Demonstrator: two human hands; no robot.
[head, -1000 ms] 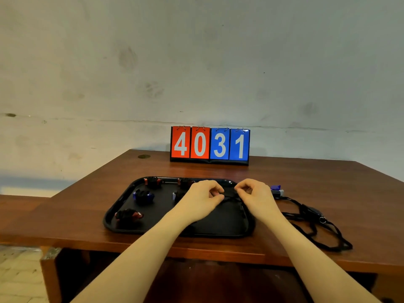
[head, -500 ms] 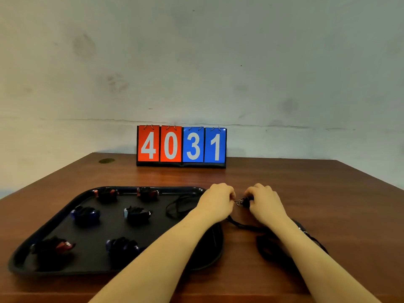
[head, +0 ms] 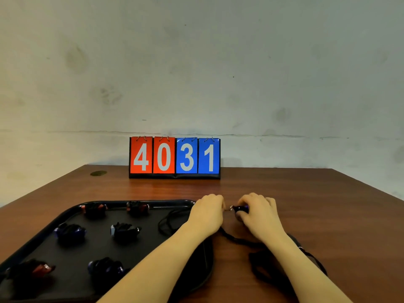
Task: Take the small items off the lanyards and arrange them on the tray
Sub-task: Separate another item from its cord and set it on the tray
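Observation:
A black tray (head: 142, 203) lies on the wooden table at the left, holding several small dark items, some with red or blue parts, such as the item (head: 125, 230). A thin black cord (head: 167, 221) lies on the tray's right part. Just right of the tray, my right hand (head: 260, 215) grips a small dark blue item (head: 240, 208) with a metal ring. My left hand (head: 207, 212) pinches at that ring end with curled fingers. A black lanyard (head: 262, 256) trails from my hands toward me across the table.
A flip scoreboard (head: 175, 158) reading 4031 stands at the back of the table (head: 317, 204) against a pale wall. A dark round spot (head: 98, 173) marks the table's far left. The table's left edge runs diagonally beside the tray.
My view has shifted right and closer, so the tray sits further left. Both hands moved from over the tray's right part to the table beside it, working the item's ring.

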